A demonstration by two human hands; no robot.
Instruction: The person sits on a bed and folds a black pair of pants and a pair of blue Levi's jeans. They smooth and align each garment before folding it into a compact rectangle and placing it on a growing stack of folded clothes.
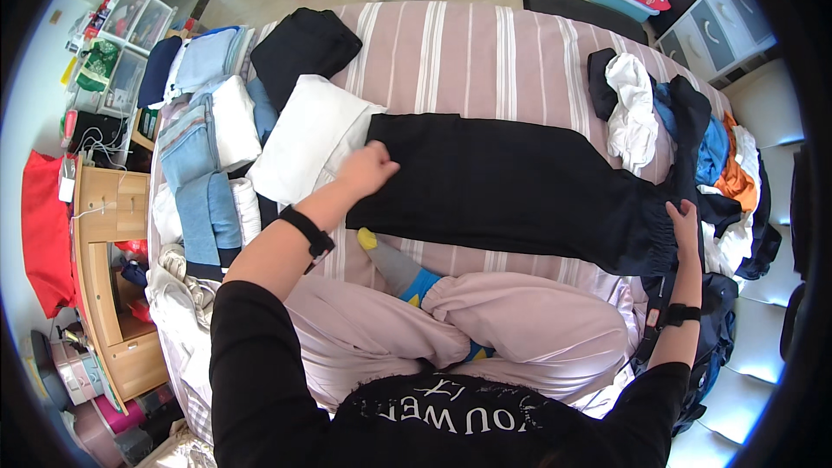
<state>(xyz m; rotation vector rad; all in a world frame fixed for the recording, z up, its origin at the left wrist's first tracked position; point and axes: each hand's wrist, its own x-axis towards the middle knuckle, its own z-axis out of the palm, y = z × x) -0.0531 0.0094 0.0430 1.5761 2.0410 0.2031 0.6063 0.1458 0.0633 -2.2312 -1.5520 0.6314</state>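
A pair of black trousers (500, 182) lies stretched flat across the striped bed, its gathered elastic end at the right. My left hand (367, 169) is over the left end of the trousers, beside a folded white garment (305, 136); its fingers are curled and slightly blurred, and whether they pinch cloth cannot be told. At the gathered end, my right hand (682, 221) rests at the edge of the cloth with thumb and forefinger apart; its other fingers are partly hidden. A folded black garment (305, 49) lies above the white one.
Folded jeans (208, 214) and other folded clothes are stacked along the bed's left side. A loose heap of clothes, including an orange garment (738, 175) and a white one (632, 110), lies at the right. My crossed legs (520, 318) are close below the trousers. A dark backpack (715, 338) is at lower right.
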